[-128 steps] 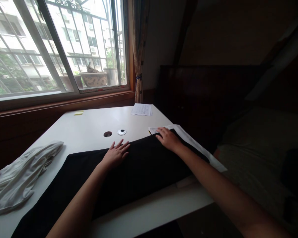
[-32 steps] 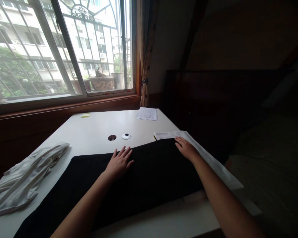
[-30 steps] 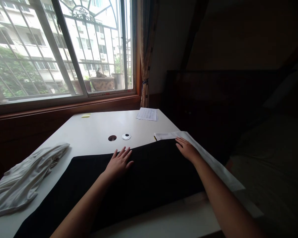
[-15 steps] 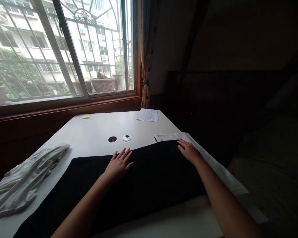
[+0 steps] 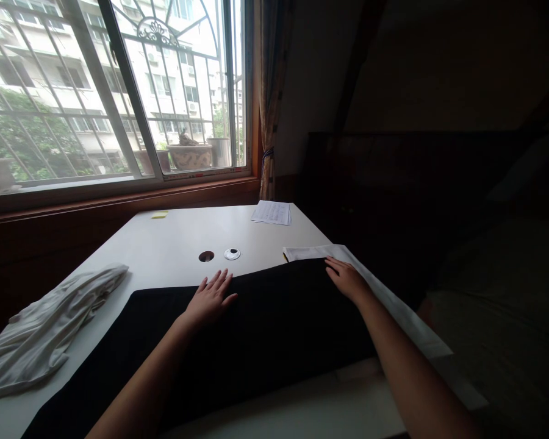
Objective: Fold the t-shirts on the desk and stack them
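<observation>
A black garment [image 5: 274, 323], whose exact kind I cannot make out, lies spread flat across the white table [image 5: 165, 250]. My left hand [image 5: 208, 300] rests palm down on its upper edge, fingers spread and their tips at the border with the table. At the garment's upper right corner lies my right hand [image 5: 345, 277], palm down with the fingers stretched forward and fairly close together. Neither hand grips the fabric. Partly under the right end of the garment is a flat white cloth [image 5: 393, 305] reaching along the table's right side.
A crumpled white cloth [image 5: 68, 329] lies on the left. Further back are a round hole [image 5: 206, 256], its loose cover [image 5: 232, 253], printed sheets [image 5: 272, 213] and a yellow note [image 5: 160, 214]. Behind the table is a barred window [image 5: 165, 91] with a curtain [image 5: 268, 103].
My left hand has slid a little to the left along the garment's upper edge. My right hand stays at the corner, and the garment lies almost as before.
</observation>
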Demonstrator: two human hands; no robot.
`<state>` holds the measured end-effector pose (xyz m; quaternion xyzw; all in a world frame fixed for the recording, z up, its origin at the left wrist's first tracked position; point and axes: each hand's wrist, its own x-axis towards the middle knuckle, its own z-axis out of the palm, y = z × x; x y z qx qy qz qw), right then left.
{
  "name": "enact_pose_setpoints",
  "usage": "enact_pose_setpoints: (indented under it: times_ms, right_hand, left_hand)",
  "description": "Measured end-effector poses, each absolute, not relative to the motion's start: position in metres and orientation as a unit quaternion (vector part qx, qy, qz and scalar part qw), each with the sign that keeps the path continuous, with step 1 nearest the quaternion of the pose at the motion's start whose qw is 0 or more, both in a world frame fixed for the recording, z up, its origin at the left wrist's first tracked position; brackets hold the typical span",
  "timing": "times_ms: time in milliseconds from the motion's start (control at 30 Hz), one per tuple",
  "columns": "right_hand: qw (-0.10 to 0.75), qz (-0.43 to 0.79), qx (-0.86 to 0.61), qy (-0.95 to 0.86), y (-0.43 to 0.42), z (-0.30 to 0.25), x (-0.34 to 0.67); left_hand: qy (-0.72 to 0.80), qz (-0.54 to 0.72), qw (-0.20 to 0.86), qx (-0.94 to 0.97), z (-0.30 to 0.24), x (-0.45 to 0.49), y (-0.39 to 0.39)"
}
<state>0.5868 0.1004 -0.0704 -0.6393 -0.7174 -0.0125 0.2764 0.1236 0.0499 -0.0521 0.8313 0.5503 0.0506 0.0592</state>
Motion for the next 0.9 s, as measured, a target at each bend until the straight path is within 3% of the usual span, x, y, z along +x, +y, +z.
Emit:
enact_pose_setpoints:
  times_ms: [300, 600, 900]
  right_hand:
    - [0.265, -0.022, -0.635, -0.726, 0.1, -0.071, 0.588]
    - [0.25, -0.039, -0.634, -0.731, 0.106, -0.08, 0.593]
    - [0.125, -0.017, -0.727, -0.675, 0.075, -0.06, 0.607]
  left_hand:
    - [0.58, 0.025, 0.093, 0.809, -0.049, 0.079, 0.049]
    - [0.665, -0.001, 0.058, 0.745, -0.055, -0.053, 0.022]
    - [0.671, 0.082, 0.081, 0.733, -0.064, -0.12, 0.0]
